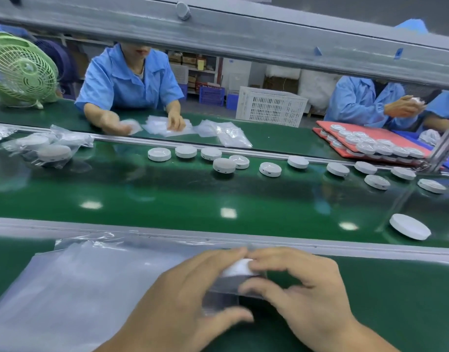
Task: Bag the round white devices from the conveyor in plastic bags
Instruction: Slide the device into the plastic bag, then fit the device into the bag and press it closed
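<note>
Both my hands hold one round white device (237,268) that sits partly inside a small clear plastic bag (222,295) on the near green bench. My left hand (182,298) grips the bag's left side and bottom. My right hand (302,288) pinches the device and the bag's right edge. A stack of clear bags (73,288) lies to the left of my hands. Several loose white devices (224,165) ride the green conveyor (167,194) along its far side, and one device (410,226) lies close to the near rail on the right.
Across the belt a person in a blue shirt (128,82) handles bags, and another (365,102) sits at the right beside a red tray (396,138) of devices. Bagged devices (50,148) lie far left. A green fan (20,69), a white crate (271,106) and an overhead beam (243,34) stand beyond.
</note>
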`<state>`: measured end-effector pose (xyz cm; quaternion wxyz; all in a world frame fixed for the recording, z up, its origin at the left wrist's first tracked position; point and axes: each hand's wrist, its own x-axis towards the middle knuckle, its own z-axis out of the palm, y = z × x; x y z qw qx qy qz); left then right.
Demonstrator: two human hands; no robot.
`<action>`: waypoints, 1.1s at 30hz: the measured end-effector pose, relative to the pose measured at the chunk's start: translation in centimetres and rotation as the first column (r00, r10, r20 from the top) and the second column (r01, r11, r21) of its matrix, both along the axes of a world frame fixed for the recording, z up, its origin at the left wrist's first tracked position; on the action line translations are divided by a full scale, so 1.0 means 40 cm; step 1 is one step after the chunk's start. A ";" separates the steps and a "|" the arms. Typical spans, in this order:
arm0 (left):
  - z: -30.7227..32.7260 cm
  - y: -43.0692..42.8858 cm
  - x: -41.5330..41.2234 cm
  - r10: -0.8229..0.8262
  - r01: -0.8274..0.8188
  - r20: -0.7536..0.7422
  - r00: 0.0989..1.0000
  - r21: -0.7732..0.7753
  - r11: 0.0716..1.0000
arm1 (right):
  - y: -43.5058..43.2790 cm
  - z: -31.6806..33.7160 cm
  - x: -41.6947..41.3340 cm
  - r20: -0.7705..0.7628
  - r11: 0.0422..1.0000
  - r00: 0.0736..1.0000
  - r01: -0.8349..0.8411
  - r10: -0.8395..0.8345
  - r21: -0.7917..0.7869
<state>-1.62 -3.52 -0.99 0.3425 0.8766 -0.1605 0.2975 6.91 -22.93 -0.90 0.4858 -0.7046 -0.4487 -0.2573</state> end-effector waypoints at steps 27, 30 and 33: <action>-0.083 0.229 0.362 0.671 -0.346 -0.444 0.594 0.612 0.711 | 0.249 0.033 0.573 -0.212 0.528 0.786 0.165 -0.581 -0.833; -0.084 0.229 0.365 0.703 -0.362 -0.439 0.560 0.634 0.684 | 0.208 0.012 0.520 -0.247 0.626 0.827 0.152 -0.504 -0.765; -0.082 0.226 0.362 0.752 -0.380 -0.384 0.536 0.686 0.621 | 0.108 0.006 0.488 -0.107 0.535 0.831 0.248 -0.546 -0.808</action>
